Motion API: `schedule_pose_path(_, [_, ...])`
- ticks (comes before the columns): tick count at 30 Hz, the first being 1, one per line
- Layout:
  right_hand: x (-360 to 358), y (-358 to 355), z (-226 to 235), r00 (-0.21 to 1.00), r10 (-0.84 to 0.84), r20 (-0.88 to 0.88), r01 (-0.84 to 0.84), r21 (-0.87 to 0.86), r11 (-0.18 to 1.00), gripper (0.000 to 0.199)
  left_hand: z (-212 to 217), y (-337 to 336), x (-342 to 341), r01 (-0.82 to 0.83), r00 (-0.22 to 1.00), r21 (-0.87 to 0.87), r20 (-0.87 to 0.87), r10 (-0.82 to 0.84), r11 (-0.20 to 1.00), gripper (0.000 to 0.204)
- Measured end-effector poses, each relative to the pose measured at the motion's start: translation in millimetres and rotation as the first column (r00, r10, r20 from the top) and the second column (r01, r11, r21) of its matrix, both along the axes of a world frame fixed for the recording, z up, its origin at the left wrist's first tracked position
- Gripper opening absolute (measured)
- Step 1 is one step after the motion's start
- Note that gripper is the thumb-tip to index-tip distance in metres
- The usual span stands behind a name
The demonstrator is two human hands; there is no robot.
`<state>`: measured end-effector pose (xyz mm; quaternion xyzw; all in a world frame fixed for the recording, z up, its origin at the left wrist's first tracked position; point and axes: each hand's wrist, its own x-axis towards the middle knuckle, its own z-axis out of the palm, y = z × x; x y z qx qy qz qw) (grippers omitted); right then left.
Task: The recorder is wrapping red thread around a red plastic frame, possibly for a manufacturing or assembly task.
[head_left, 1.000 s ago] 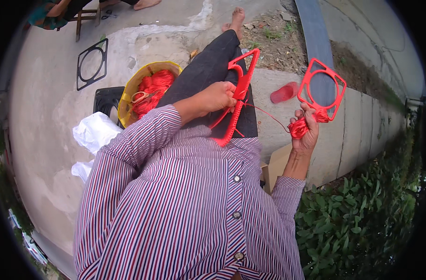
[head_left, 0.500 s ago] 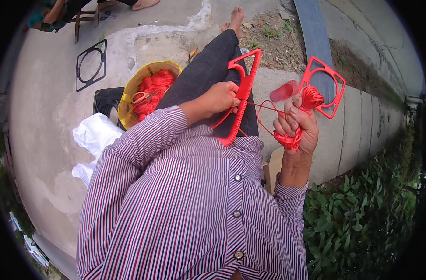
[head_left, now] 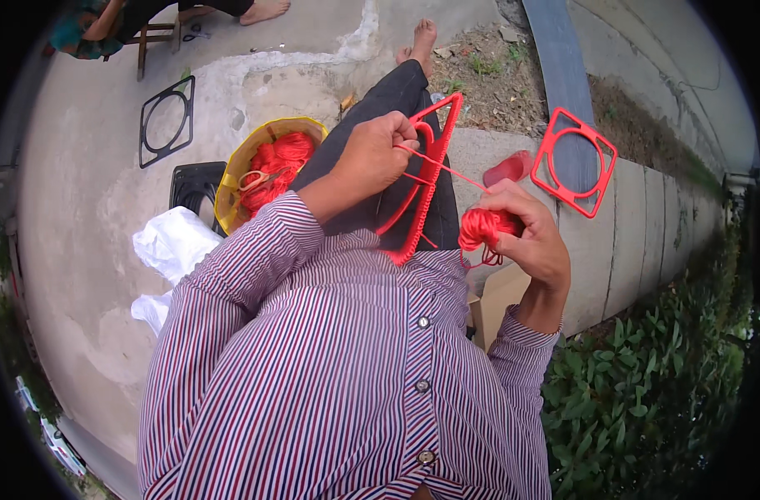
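A red frame with a round opening point(head_left: 425, 204) stands tilted on edge on my lap, one side wrapped in red cord. My left hand point(head_left: 370, 156), to the left of the frame, is closed in a pinch on a strand of red cord point(head_left: 456, 172). That strand runs taut across the wrapped edge toward my right hand point(head_left: 536, 237). Wrapped round a bundle of red cord point(head_left: 484, 227), my right hand stays to the right of the frame, with small loops hanging beneath. The left fingertips are partly hidden, so I cannot tell whether they touch the frame.
On my left stand a yellow container point(head_left: 230, 179) of red cord with scissors point(head_left: 253, 178) on top, a white bag point(head_left: 176, 242) and black frames point(head_left: 166, 122). Another red frame point(head_left: 555, 177) and a red translucent object point(head_left: 508, 168) lie to the right. Another person point(head_left: 105, 25) sits far left.
My left hand has let go of the frame's side and moved up and left, drawing the strand along. My right hand has turned and lowered with the bundle.
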<state>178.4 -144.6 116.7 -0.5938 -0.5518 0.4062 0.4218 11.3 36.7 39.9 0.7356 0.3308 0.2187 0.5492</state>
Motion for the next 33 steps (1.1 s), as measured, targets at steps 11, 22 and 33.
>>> schedule_pose_path(11, [-48, 23, -91, 0.936, -0.347, -0.054, 0.333, -0.177, 0.926, 0.034, -15, -27, -18, 0.119, 0.984, -0.201, -0.11, -0.143, 0.972, 0.023])
schedule_pose_path(22, [-34, 6, -43, 0.791, -0.407, -0.456, 0.494, 0.085, 0.865, 0.031, 33, -20, 1, 0.457, 0.868, -0.721, 0.488, -0.087, 0.521, 0.034])
schedule_pose_path(33, [85, -91, -57, 0.246, -0.33, -0.912, 0.738, -0.045, 0.674, 0.017, -50, -17, -9, 0.204, 0.976, -0.372, 0.009, -0.216, 0.906, 0.065])
